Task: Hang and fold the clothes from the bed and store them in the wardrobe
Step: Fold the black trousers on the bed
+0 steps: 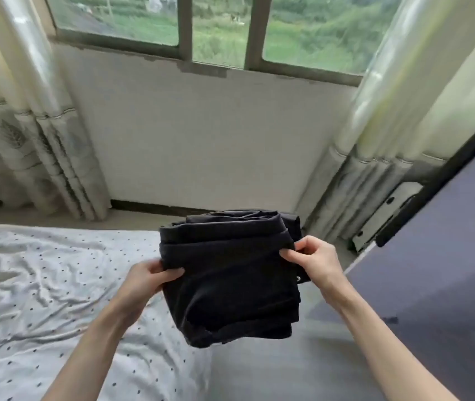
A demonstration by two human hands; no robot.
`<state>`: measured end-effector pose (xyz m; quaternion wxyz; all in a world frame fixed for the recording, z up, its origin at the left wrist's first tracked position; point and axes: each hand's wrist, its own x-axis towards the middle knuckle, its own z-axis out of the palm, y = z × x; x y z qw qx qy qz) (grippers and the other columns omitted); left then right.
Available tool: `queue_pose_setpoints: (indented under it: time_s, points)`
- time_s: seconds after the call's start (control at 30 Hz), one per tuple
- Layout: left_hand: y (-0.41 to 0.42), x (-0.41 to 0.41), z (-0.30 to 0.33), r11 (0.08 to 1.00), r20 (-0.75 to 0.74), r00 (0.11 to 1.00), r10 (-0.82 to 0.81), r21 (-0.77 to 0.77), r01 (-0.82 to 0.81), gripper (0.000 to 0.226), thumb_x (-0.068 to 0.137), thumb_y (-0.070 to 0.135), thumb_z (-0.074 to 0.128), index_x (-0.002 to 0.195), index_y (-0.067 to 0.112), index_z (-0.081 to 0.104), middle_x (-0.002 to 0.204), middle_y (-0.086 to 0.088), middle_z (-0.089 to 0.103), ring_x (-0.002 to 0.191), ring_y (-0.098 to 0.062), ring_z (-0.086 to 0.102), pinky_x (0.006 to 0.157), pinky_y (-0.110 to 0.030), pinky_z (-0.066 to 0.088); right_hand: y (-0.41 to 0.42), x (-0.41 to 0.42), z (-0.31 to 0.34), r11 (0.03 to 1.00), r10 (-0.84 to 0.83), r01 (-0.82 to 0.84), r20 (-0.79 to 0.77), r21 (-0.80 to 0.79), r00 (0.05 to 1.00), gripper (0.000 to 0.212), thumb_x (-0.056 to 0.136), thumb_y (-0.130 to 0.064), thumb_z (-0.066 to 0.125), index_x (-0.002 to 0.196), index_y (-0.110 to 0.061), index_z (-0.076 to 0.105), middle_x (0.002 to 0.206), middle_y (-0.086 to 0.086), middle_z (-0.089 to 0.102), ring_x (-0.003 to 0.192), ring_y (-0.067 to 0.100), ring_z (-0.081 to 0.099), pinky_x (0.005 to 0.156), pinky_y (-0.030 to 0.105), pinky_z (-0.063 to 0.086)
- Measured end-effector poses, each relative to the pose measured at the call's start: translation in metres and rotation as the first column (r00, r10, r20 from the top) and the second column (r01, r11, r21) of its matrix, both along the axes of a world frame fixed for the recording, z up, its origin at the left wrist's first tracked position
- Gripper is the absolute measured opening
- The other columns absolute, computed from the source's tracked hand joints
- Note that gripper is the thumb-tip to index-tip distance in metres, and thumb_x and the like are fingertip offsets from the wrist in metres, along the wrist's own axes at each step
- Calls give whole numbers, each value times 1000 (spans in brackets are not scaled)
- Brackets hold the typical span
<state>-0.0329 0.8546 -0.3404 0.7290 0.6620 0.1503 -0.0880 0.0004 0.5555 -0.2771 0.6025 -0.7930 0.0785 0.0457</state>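
Note:
A folded black garment (230, 273) hangs in the air in front of me, above the bed's edge. My left hand (146, 279) grips its left edge, thumb on top of the cloth. My right hand (314, 259) pinches its right edge near the upper fold. The garment is folded into a thick square bundle with several layers showing at the top. The bed (42, 285) with a white dotted sheet lies below and to the left. No wardrobe is in view.
A grey floor strip (274, 369) runs between the bed and a dark purple-grey panel (447, 270) on the right. Curtains (36, 157) hang at both sides of a window (219, 27) above a white wall.

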Motion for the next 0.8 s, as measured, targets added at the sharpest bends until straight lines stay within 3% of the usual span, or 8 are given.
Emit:
queue_pose_setpoints:
  time_s: [0.13, 0.3, 0.47, 0.6, 0.7, 0.8]
  points:
    - [-102, 27, 48, 972, 106, 966, -236, 9, 237, 22, 76, 8, 72, 97, 14, 72, 97, -5, 74, 91, -19, 70, 79, -30, 50, -102, -35, 35, 976, -218, 218, 76, -1, 973, 19, 73, -10, 78, 66, -11, 60, 65, 1, 68, 61, 14, 63, 57, 31, 50]
    - [-258, 42, 103, 876, 214, 854, -474, 19, 481, 20, 75, 7, 72, 95, 11, 73, 95, -8, 74, 86, -19, 71, 76, -29, 51, -236, -93, 86, 874, -477, 487, 200, 1, 856, 20, 72, -7, 79, 71, -6, 59, 75, 11, 68, 65, 19, 63, 64, 34, 52]
    - [-389, 56, 152, 789, 298, 757, -582, -21, 615, 17, 76, 4, 70, 93, 7, 71, 90, -9, 74, 76, -16, 70, 67, -24, 56, -332, -140, 145, 763, -623, 644, 332, 59, 708, 24, 70, -7, 80, 64, -15, 58, 57, -10, 66, 54, 2, 62, 52, 13, 47]
    - [-498, 72, 207, 669, 405, 613, -678, -5, 743, 17, 75, 3, 71, 91, 7, 71, 86, -8, 74, 74, -13, 70, 59, -17, 54, -402, -171, 194, 631, -717, 773, 437, 74, 543, 26, 70, -11, 81, 62, -19, 57, 59, -11, 65, 58, 3, 63, 54, 15, 49]
    - [-568, 84, 250, 564, 481, 490, -727, 12, 826, 18, 75, 4, 71, 93, 8, 71, 87, -4, 75, 78, -13, 71, 59, -16, 53, -442, -184, 229, 524, -751, 849, 507, 70, 423, 28, 70, -13, 81, 57, -23, 58, 61, -10, 67, 65, 9, 65, 60, 22, 51]
    - [-637, 100, 294, 450, 548, 353, -758, 47, 892, 19, 75, 5, 71, 94, 8, 70, 88, -2, 75, 80, -12, 71, 60, -16, 53, -479, -192, 267, 417, -758, 904, 584, 91, 291, 29, 69, -13, 81, 54, -23, 58, 61, -10, 67, 62, 7, 65, 57, 20, 48]
